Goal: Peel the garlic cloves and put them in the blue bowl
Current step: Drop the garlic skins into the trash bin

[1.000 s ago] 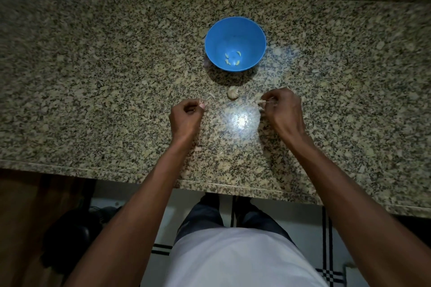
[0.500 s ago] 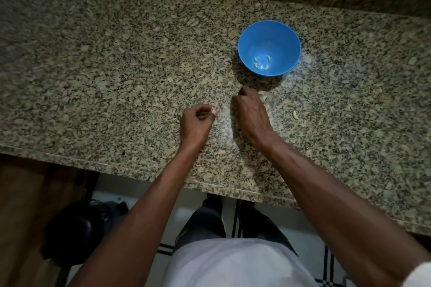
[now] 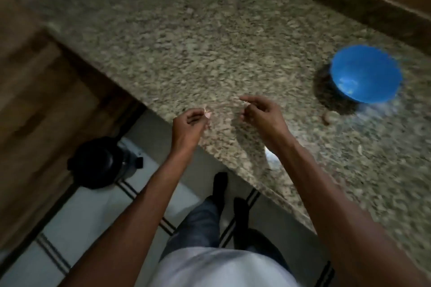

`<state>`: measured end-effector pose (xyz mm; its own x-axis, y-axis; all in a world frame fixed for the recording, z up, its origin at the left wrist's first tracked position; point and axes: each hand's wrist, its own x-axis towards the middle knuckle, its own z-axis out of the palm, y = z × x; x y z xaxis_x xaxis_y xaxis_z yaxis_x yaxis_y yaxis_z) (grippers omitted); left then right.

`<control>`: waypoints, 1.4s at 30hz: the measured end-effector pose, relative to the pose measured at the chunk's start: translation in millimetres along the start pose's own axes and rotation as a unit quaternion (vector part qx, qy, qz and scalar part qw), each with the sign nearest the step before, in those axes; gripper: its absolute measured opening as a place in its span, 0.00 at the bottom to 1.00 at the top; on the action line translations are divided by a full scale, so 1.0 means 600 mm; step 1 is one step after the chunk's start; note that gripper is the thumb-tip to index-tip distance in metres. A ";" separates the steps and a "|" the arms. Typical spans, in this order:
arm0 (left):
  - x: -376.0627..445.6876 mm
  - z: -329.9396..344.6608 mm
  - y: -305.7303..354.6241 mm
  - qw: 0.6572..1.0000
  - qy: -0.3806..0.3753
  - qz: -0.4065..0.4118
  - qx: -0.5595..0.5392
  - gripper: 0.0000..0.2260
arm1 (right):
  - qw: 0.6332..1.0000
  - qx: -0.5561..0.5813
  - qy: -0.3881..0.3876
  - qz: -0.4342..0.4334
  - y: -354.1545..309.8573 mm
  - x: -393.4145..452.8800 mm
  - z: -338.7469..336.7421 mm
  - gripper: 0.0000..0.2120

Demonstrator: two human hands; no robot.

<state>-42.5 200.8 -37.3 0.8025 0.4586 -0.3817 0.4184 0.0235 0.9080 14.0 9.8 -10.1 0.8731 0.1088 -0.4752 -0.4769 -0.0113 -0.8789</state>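
We are mid-peel, by our reading: our left hand pinches a small pale garlic clove with a flake of skin curling off it between thumb and curled fingers, over the near edge of the speckled granite counter. To do this well we should keep that pinch firm but light, catch the loose edge of skin with the other hand and strip it along the clove, then carry the bare clove across to the round blue plastic bowl, which stands well to the right. Our right hand hovers near the left, forefinger stretched out, the rest loosely curled; whether a scrap of skin sits at its fingertips we cannot tell through the blur. A second, unpeeled-looking brownish clove lies on the counter just before the bowl, and pale bits show blurrily in the bowl's bottom
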 end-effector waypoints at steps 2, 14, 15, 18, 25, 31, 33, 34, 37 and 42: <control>-0.016 -0.067 -0.019 0.998 0.047 -0.020 -0.033 0.06 | 0.997 0.015 -0.076 0.014 -0.005 -0.008 0.084 0.11; -0.067 -0.508 -0.158 0.925 0.318 -0.118 -0.172 0.06 | 0.945 -0.144 -0.291 0.049 0.101 -0.061 0.564 0.07; -0.068 -0.540 -0.173 0.919 0.330 -0.127 -0.178 0.07 | 0.940 -0.157 -0.298 0.052 0.109 -0.062 0.599 0.07; -0.067 -0.620 -0.210 0.909 0.343 -0.139 -0.190 0.07 | 0.933 -0.179 -0.305 0.063 0.126 -0.078 0.686 0.07; -0.062 -0.715 -0.247 0.887 0.375 -0.137 -0.232 0.07 | 0.908 -0.232 -0.343 0.059 0.149 -0.118 0.821 0.07; -0.058 -0.770 -0.258 0.876 0.395 -0.120 -0.251 0.06 | 0.886 -0.277 -0.370 0.046 0.178 -0.123 0.896 0.09; -0.056 -0.789 -0.267 0.871 0.403 -0.112 -0.257 0.07 | 0.877 -0.291 -0.380 0.042 0.189 -0.122 0.918 0.09; -0.057 -0.797 -0.273 0.870 0.407 -0.111 -0.254 0.07 | 0.875 -0.295 -0.382 0.041 0.193 -0.123 0.928 0.10; -0.054 -0.815 -0.293 0.873 0.407 -0.119 -0.242 0.06 | 0.874 -0.294 -0.385 0.043 0.201 -0.123 0.958 0.10; -0.036 -0.821 -0.310 0.870 0.405 -0.146 -0.240 0.08 | 0.868 -0.293 -0.398 0.056 0.201 -0.118 0.990 0.07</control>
<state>-347.2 623.8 -112.8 0.0468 0.8420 -0.5374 0.1721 0.5231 0.8347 -165.6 591.0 -57.3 0.3667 0.7244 -0.5838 -0.2175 -0.5434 -0.8108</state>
